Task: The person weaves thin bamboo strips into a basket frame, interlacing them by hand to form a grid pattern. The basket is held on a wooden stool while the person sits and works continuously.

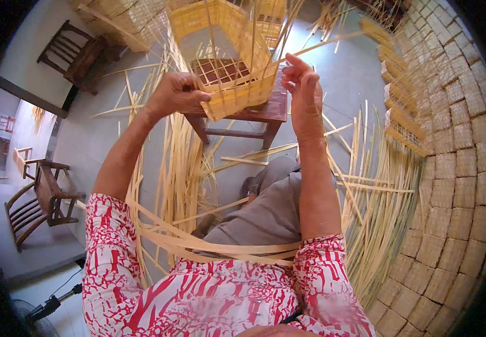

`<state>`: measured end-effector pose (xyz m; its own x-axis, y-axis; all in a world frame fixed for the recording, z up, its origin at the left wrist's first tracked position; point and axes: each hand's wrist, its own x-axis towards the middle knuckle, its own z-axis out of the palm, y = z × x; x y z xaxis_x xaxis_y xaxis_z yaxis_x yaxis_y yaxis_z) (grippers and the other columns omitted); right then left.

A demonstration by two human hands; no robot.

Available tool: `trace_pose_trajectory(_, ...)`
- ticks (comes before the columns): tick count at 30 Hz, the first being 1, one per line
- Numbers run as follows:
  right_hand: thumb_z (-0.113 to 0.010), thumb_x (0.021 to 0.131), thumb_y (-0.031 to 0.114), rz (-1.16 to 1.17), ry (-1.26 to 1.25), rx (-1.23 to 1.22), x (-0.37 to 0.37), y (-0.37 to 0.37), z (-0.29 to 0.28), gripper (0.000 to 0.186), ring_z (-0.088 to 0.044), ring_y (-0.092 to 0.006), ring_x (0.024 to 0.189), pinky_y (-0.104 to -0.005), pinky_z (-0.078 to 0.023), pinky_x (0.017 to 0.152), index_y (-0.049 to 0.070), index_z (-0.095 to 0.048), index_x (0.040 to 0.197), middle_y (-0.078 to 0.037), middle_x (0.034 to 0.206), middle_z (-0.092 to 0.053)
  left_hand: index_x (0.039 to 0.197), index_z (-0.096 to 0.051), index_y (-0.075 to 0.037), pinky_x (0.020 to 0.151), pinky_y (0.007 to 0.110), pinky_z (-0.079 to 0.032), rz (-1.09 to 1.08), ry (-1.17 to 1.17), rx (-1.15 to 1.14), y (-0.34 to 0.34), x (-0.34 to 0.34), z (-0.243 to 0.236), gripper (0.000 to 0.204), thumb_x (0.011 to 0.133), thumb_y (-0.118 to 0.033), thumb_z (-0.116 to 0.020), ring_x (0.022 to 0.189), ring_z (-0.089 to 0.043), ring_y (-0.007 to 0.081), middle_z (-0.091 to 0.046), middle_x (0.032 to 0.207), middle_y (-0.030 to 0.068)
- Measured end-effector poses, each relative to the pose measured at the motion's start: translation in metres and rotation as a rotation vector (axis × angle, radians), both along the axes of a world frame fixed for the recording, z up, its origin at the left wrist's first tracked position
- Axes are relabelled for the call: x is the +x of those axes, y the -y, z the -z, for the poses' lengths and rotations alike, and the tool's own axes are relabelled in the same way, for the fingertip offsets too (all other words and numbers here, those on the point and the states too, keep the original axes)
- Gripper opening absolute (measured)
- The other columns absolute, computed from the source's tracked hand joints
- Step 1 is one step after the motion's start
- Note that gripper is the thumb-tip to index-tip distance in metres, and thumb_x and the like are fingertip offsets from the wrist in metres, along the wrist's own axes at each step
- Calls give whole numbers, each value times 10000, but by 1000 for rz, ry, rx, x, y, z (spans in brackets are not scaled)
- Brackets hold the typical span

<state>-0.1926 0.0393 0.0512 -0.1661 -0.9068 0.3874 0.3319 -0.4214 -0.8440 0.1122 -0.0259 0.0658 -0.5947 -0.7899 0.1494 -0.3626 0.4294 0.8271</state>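
Note:
A half-woven yellow bamboo basket (240, 96) with long upright strips rests on a dark wooden stool (268, 112) in front of me. My left hand (175, 95) grips its near left corner, fingers curled over the woven band. My right hand (302, 90) is raised just beside the basket's right end, fingers apart and partly bent, near a long pale strip (338, 39) that angles to the upper right. Loose strips (215, 244) lie across my lap.
Bundles of bamboo strips (173, 174) cover much of the floor on both sides. Dark wooden chairs (49, 188) stand at left, another (80, 70) behind. Stacked woven pieces (451, 191) line the right side, with several yellow frames (400, 129) beside them. A fan (29, 314) sits lower left.

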Motion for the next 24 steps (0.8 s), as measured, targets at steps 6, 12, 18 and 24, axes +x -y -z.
trace_pose_trajectory(6,-689,948,281,-45,155,428,14,5,37,273,-550,-55,813,-233,-470,747,115,-683,1164,44,917,-637,881,-712,-19,657,230,-466,60,20,157,7,47,10,85,890,-95,-748,744,-572,57,-623,756,-27)
trace_pose_trajectory(12,-677,950,133,-16,227,263,28,10,42,146,-617,-102,868,-244,-516,767,75,-695,1082,-6,977,-677,889,-716,-32,641,220,-468,112,0,88,14,57,18,75,900,-103,-739,718,-581,52,-647,759,-16)
trace_pose_trajectory(18,-655,961,133,20,435,406,26,9,80,152,-657,-158,918,-300,-550,806,71,-641,1100,-46,993,-678,1050,-671,-30,673,265,-541,56,-13,75,1,43,10,171,898,-88,-724,758,-673,115,-698,908,40)
trace_pose_trajectory(24,-683,941,139,21,482,382,13,7,76,128,-661,-140,851,-268,-560,728,86,-647,1052,-22,949,-686,1226,-571,-52,790,287,-530,-483,-370,-266,-78,18,-21,440,821,-20,-739,951,-629,138,-623,1208,79)
